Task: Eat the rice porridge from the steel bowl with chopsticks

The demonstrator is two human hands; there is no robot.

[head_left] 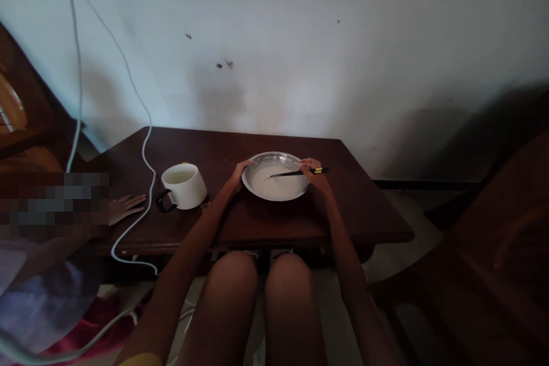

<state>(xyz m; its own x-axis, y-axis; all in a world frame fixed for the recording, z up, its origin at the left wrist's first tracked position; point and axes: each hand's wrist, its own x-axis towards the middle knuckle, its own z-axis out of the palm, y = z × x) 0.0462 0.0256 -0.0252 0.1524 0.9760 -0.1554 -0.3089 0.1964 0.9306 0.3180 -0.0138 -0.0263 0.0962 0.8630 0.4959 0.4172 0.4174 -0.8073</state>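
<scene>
A round metal plate [256, 163] with pale whitish contents sits on a dark wooden table [240, 223] in front of me. My left hand [238, 174] grips the plate's left rim, fingers curled over the edge. My right hand [314, 174] rests at the plate's right rim and pinches a dark stick-like utensil with a yellow band [300, 172], its tip lying in the pale contents.
A white mug with a dark handle [183, 186] stands left of the plate. A white cable [146, 154] runs down the wall and across the table's left part. Another person's hand [125, 206] lies flat on the table's left edge. A wooden chair [493, 263] stands at right.
</scene>
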